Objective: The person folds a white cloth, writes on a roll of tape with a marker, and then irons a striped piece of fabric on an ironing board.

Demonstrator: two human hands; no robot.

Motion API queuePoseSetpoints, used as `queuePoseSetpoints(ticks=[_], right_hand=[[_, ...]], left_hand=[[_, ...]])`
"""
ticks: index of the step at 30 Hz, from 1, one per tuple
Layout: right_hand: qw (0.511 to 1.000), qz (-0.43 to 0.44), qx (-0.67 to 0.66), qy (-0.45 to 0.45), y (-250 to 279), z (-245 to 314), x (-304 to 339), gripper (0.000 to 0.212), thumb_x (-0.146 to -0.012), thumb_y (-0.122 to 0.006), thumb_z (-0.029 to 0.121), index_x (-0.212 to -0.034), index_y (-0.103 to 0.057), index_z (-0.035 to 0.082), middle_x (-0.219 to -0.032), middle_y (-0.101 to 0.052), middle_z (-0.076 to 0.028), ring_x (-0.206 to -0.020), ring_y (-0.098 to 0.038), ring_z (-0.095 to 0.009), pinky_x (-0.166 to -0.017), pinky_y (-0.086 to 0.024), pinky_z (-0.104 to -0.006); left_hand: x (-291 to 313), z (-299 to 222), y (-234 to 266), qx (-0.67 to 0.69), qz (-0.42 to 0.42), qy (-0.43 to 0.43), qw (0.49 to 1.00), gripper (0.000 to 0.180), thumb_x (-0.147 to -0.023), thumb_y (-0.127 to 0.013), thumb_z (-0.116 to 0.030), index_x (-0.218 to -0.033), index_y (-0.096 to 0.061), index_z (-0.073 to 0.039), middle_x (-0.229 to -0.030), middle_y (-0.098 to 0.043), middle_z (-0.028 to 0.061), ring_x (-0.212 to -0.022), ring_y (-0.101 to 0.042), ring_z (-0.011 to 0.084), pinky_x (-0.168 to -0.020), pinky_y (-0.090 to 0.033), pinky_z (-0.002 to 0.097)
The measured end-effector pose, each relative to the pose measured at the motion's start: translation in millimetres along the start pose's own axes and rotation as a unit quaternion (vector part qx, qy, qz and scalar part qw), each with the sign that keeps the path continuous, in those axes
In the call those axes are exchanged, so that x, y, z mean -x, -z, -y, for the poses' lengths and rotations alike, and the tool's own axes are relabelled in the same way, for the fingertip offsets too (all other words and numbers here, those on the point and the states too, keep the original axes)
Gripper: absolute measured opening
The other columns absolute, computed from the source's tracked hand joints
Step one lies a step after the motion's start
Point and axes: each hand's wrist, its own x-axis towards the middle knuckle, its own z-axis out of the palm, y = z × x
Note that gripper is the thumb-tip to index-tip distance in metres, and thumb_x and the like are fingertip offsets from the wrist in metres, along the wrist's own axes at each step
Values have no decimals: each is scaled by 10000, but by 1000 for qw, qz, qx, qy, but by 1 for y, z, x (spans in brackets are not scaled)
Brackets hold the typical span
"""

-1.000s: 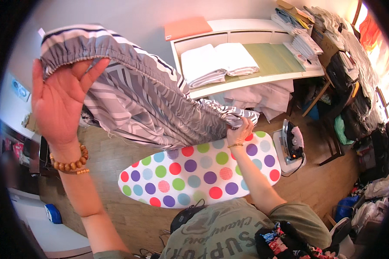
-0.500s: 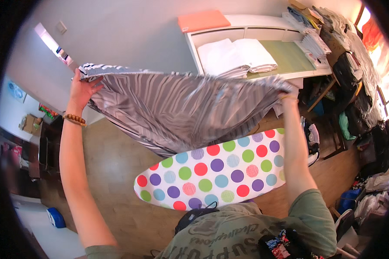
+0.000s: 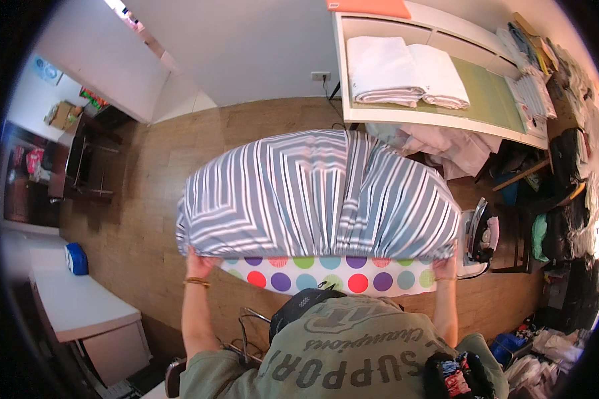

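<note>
A grey, white and black striped fitted sheet (image 3: 279,193) with a gathered edge lies puffed up over the ironing board (image 3: 326,271). The board's white cover with coloured dots shows in a strip along the near side. At the sheet's near left corner, my left hand (image 3: 199,263) is closed on the edge. My right hand (image 3: 445,266) grips the near right corner in the same way. Both hands are partly hidden by the fabric, and the edge runs nearly straight between them.
A clothes iron (image 3: 486,229) rests at the board's right end. Beyond the board, a white table (image 3: 446,120) bears folded white cloths (image 3: 386,70). Piled clothes (image 3: 546,359) lie at the lower right; a white cabinet (image 3: 80,299) stands at the left.
The raised sheet has come down over the ironing board, now striped side up. Both hands have dropped toward me to the board's near side, still holding the edge.
</note>
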Motion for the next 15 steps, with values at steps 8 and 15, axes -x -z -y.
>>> queuePoseSetpoints(ticks=[8, 15], right_hand=[[980, -106, -96, -139, 34, -40, 30, 327, -892, -443, 329, -1205, -493, 248, -1082, -594, 23, -863, -554, -151, -622, -446, -322], [984, -119, -16, -129, -24, -58, 66, 335, -896, -473, 419, -1101, -547, 164, -1138, -523, -25, -1004, -462, -213, -806, -393, -419]], left_hand=[[18, 150, -58, 187, -39, -62, 980, 540, -884, -410, -504, -1249, -461, -110, -1257, -507, 66, -1154, -475, 277, -964, -390, 473], [47, 196, -153, 32, 87, 244, 965, 366, -835, -594, -337, -1100, -539, -89, -1084, -594, 87, -1041, -535, 267, -901, -428, 445]])
